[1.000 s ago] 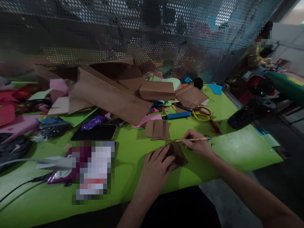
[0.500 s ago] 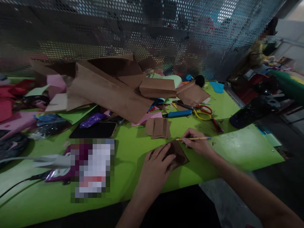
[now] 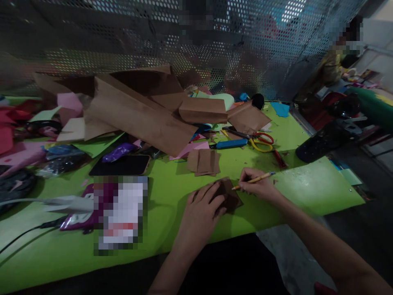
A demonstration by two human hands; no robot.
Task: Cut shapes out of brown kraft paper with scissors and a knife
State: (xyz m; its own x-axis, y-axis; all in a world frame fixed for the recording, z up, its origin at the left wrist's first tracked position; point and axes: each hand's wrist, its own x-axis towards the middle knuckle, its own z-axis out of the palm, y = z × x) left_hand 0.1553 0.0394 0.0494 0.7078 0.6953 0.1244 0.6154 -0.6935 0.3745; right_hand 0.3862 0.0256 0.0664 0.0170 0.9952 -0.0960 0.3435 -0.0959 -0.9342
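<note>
A brown paper piece (image 3: pixel 233 198) lies on the green table (image 3: pixel 166 229) in front of me. My left hand (image 3: pixel 204 205) rests flat over its left part, fingers slightly spread. In my right hand (image 3: pixel 253 184) is a wooden pencil (image 3: pixel 261 178), pinched near its lower end, with its tip by the paper's right edge. Whether the tip touches the paper I cannot tell. Just behind are small stacked brown paper pieces (image 3: pixel 204 162).
Behind lie large brown paper (image 3: pixel 141 114), a blue cutter (image 3: pixel 231 144) and scissors (image 3: pixel 260 141). A phone (image 3: pixel 119 165) and a purple power strip (image 3: pixel 80 217) are left. A dark bottle (image 3: pixel 319 141) stands tilted in view at right. A person (image 3: pixel 331 67) is beyond.
The pencil tip has moved from the paper's top edge down along its right side, and the pencil is more steeply slanted. My left hand stays on the paper, its fingers slightly shifted.
</note>
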